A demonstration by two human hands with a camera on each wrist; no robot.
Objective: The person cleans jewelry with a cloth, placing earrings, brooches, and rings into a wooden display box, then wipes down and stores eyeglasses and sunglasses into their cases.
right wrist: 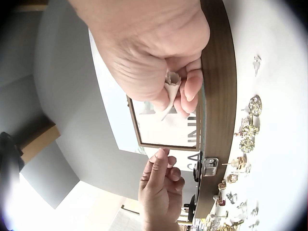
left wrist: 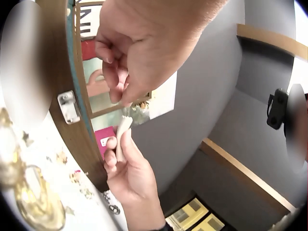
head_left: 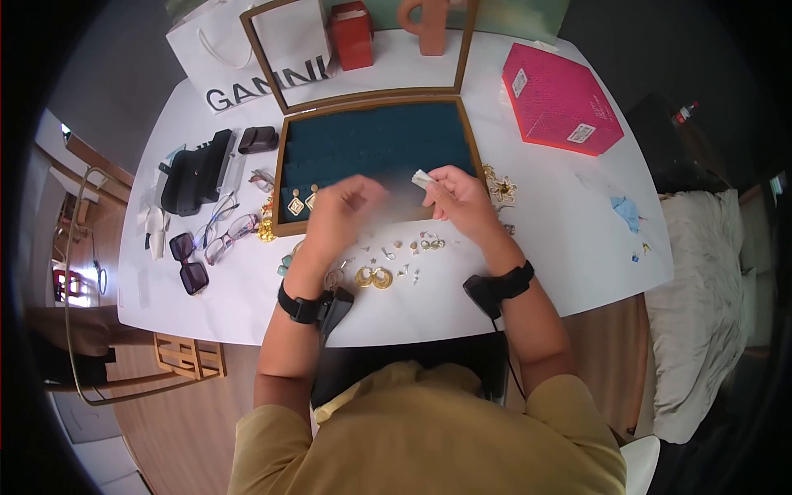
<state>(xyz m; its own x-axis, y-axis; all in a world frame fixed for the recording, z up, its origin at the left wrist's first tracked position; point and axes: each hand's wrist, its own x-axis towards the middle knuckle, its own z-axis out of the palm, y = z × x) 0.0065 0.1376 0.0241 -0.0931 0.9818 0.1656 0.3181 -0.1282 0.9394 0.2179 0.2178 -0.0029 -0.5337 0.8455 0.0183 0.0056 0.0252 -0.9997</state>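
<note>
My right hand (head_left: 464,198) grips a rolled, off-white strip of cloth (right wrist: 172,86) between thumb and fingers, its open end sticking out. Facing it, my left hand (head_left: 346,210) is raised with thumb and fingertips brought together; I cannot tell whether anything tiny is between them. Both hands are over the front of a wooden jewelry case (head_left: 371,136) lined in dark teal, its glass lid raised. A pair of square drop earrings (head_left: 295,203) lies at the case's left front. Gold hoop earrings (head_left: 374,278) and several small earrings (head_left: 431,244) lie on the table before it.
Sunglasses (head_left: 189,264), eyeglasses (head_left: 231,239) and a black case (head_left: 195,177) lie at left. A white paper bag (head_left: 223,62) and a red box (head_left: 351,37) stand behind. At right are a pink box (head_left: 561,99), gold flower jewelry (head_left: 501,190) and a blue cloth (head_left: 627,213).
</note>
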